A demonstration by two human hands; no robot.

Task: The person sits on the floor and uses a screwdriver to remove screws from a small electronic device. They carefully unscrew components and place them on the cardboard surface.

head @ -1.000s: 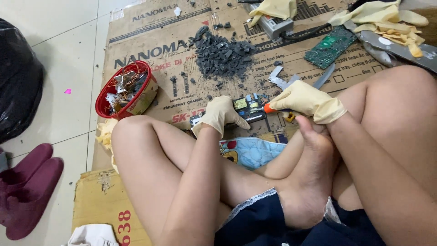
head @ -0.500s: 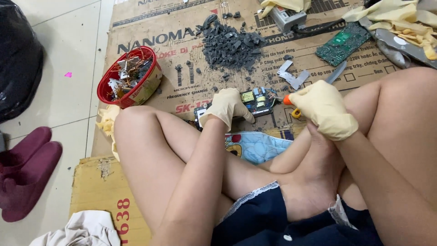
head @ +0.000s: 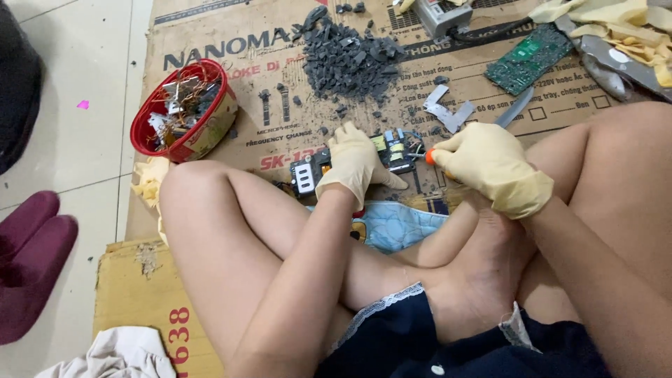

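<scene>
I sit cross-legged on flattened cardboard (head: pixel 231 42). My left hand (head: pixel 355 162), in a cream glove, presses down on a small circuit board (head: pixel 393 149) with yellow and blue parts and a dark end piece (head: pixel 306 175). My right hand (head: pixel 486 166), also gloved, is closed around an orange-handled tool (head: pixel 429 157) whose tip meets the board's right edge. The tool's handle is mostly hidden inside the fist.
A red bowl (head: pixel 148 121) of metal scraps stands at the left. A heap of dark grey fragments (head: pixel 348 54) lies beyond the board, a green circuit board (head: pixel 530 59) and spare gloves (head: pixel 616 17) at far right. Dark red slippers (head: pixel 31 255) rest on the tiled floor.
The view has tilted down and closer. Both hands stay on the circuit board, with the right hand's tool shifted slightly toward its edge.
</scene>
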